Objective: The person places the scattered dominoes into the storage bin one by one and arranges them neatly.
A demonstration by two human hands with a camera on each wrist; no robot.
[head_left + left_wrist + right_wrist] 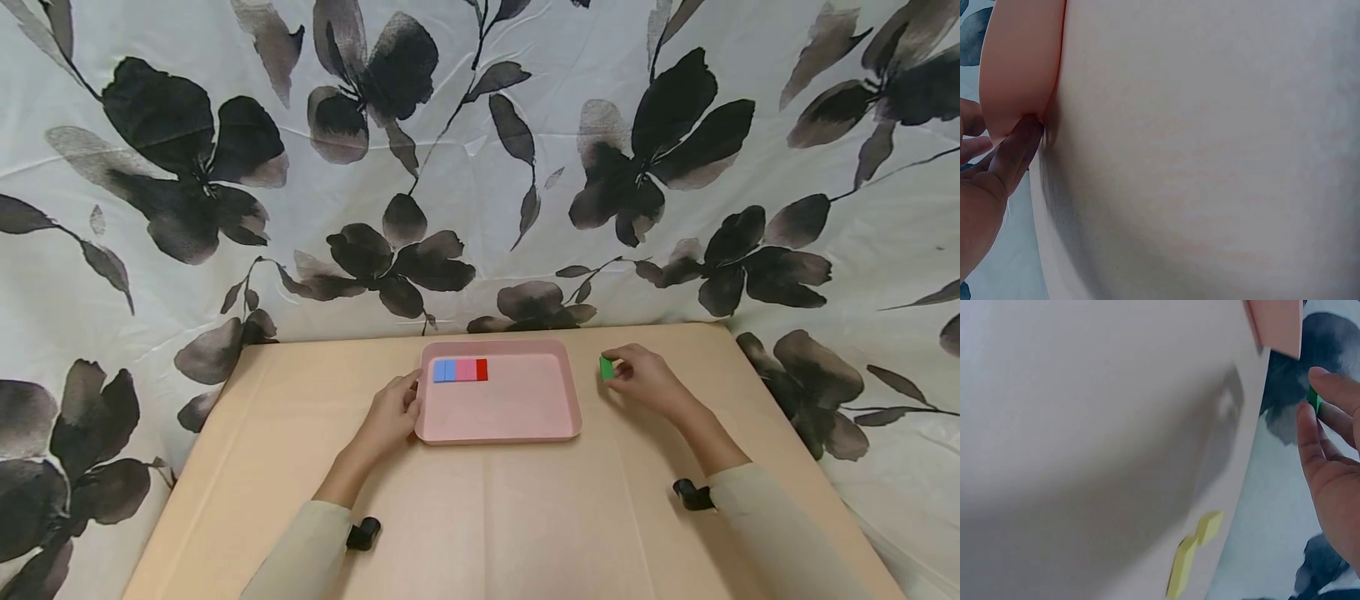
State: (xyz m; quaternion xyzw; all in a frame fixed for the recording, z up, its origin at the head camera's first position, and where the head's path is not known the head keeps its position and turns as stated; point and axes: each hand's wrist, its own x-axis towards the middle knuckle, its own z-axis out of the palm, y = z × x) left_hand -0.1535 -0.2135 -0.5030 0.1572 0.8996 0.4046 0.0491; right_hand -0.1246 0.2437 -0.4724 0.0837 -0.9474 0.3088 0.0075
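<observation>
Pale sleeves [303, 554], two, nearest us. Left hand [388, 412]: fingers pinching the wall of one smooth pink tray [498, 412], rounded oblong, long axis left-right. Right hand [645, 380]: fingertips pinching one green block [606, 368], across a gap right of the tray; we see its long axis running up the head view. Tan table [450, 517]: far edge just behind.

On the table [480, 517], tiles [461, 370] lie far left inside the tray [502, 412].

Head view, from above, faces forward and down over the tan tabletop [555, 517]
Close-up wrist views share the pink tray [498, 412]
</observation>
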